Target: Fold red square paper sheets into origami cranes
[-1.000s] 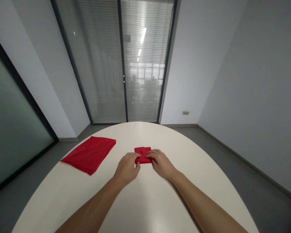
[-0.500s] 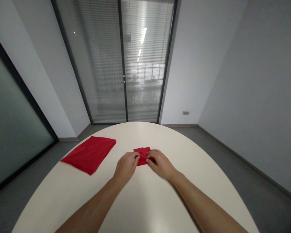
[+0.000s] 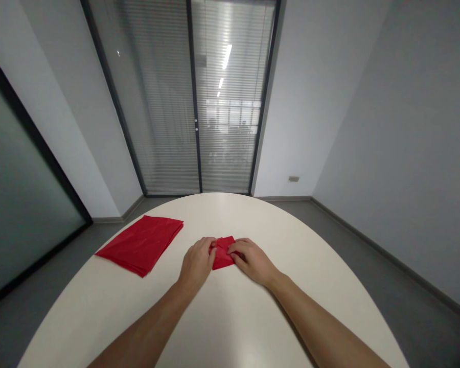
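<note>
A small folded piece of red paper (image 3: pixel 223 254) lies on the white oval table (image 3: pixel 230 317), between my two hands. My left hand (image 3: pixel 197 263) rests at its left edge, fingers curled and pinching the paper. My right hand (image 3: pixel 252 260) covers its right side, fingers bent and pressing on it. Most of the paper is hidden under my fingers.
A flat stack of red sheets (image 3: pixel 141 243) lies on the table to the left. Beyond the table's far edge stands a glass door with blinds (image 3: pixel 191 102). Grey walls close in on the right, a glass partition on the left.
The red paper has turned a little and looks smaller, more of it tucked under my fingers. Both hands have drawn closer together over it and slightly toward me.
</note>
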{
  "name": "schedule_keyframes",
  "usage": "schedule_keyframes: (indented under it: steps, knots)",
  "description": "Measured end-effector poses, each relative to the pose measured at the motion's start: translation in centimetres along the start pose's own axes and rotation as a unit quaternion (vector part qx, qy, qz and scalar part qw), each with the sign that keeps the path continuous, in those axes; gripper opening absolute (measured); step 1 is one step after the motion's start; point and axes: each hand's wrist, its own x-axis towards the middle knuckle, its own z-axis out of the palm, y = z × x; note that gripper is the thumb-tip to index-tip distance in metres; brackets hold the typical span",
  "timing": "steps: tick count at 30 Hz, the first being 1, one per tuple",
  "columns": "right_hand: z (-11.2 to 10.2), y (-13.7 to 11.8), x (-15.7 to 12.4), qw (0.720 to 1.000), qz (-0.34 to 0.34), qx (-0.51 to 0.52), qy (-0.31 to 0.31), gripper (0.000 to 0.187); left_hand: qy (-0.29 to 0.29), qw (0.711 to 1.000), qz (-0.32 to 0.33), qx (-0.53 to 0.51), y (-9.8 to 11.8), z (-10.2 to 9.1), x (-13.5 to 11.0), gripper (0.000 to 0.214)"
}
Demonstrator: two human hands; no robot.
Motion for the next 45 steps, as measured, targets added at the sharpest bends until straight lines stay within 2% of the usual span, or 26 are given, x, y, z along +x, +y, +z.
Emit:
schedule_keyframes:
  steps: [4,9,14,18,24,28,32,39,45]
  knots:
    - [0.1,0.1,0.1,1.0,0.002,-0.027,0.012,0.025,0.008,0.999,0.031,0.005,0.4,0.0,0.0,0.022]
    - [0.1,-0.1,0.1,0.998,0.019,-0.051,0.025,0.02,-0.022,0.998,0.059,0.023,0.9,0.0,-0.3,0.021]
    - [0.1,-0.3,0.2,0.999,0.016,-0.034,0.017,0.02,-0.027,0.997,0.062,0.022,0.9,0.0,-0.3,0.017]
    - [0.3,-0.1,0.1,1.0,0.018,-0.014,-0.002,0.02,-0.051,0.997,0.064,0.01,0.9,0.0,-0.3,0.012]
    - [0.8,0.4,-0.1,0.999,0.043,-0.013,0.008,0.035,-0.061,0.997,0.05,0.003,1.3,-0.1,-0.4,0.011]
    - [0.8,0.5,-0.1,0.999,0.043,-0.009,0.002,0.035,-0.062,0.997,0.049,0.006,1.2,-0.1,-0.5,0.015]
    - [0.5,0.5,-0.2,0.999,0.037,-0.009,-0.016,0.039,-0.065,0.996,0.053,0.007,1.2,-0.2,-0.6,0.022]
    - [0.0,0.8,-0.5,0.998,0.016,-0.031,-0.06,0.057,-0.072,0.996,0.052,0.007,1.2,-0.3,-0.6,0.035]
    - [0.1,1.0,-0.8,0.991,0.043,-0.088,-0.088,0.065,-0.082,0.995,0.06,0.011,1.0,0.1,-0.6,0.043]
